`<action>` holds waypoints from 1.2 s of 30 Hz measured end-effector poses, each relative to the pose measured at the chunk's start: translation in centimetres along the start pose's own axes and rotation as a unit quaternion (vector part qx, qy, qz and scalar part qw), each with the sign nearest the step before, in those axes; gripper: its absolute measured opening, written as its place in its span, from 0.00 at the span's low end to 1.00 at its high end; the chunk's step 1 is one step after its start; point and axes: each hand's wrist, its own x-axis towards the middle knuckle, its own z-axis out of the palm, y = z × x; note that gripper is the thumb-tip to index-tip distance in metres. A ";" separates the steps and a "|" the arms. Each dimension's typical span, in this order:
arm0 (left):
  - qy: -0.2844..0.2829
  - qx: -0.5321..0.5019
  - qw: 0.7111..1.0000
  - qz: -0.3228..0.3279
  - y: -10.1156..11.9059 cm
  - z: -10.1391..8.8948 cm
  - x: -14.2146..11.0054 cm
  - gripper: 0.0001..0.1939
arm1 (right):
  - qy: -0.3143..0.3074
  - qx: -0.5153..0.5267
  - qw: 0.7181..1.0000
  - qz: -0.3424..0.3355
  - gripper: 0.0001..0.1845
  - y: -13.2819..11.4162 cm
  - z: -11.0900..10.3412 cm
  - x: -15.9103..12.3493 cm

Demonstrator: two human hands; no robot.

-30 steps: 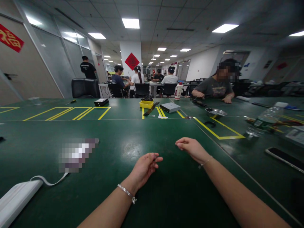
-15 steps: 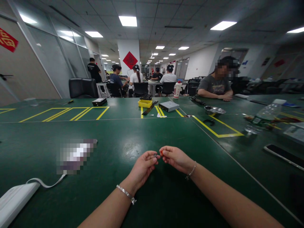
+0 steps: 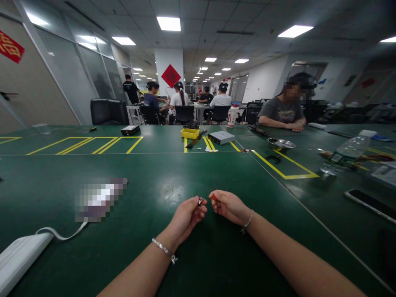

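Just above the green table (image 3: 136, 255), my left hand (image 3: 188, 216) is closed on a small shiny metal piece (image 3: 200, 201), pinched between thumb and fingers. Its exact kind is too small to make out. Close by on the right, my right hand (image 3: 229, 205) pinches a small orange piece (image 3: 214, 197), partly covered by the fingertips. A narrow gap separates the two hands. Each wrist wears a silver bracelet.
A phone-like device (image 3: 103, 200), blurred out, lies left on a cable from a white box (image 3: 26, 258). Further off are a yellow tray (image 3: 189, 133), a grey box (image 3: 221, 137), a metal bowl (image 3: 281, 143), a bottle (image 3: 348, 150) and a phone (image 3: 373, 204). Someone sits across the table.
My hands have drawn slightly apart. The orange piece and the metal piece show more plainly between the fingers now. The view has shifted a little.
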 end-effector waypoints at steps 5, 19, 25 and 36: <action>-0.018 0.011 0.999 0.039 -0.1 -0.1 -0.2 0.08 | 0.001 -0.009 1.000 -0.004 0.11 0.0 0.1 0.0; 0.018 0.018 0.999 0.033 -0.3 -0.1 0.2 0.15 | -0.019 -0.023 1.000 0.007 0.11 -0.3 -0.1 -0.3; 0.002 0.051 0.997 0.051 -0.2 0.1 -0.1 0.10 | -0.003 0.002 1.000 -0.004 0.10 -0.3 0.0 -0.3; 0.107 0.294 0.915 0.254 0.2 0.3 -0.2 0.02 | 0.087 -0.011 0.996 -0.021 0.09 0.0 1.0 0.0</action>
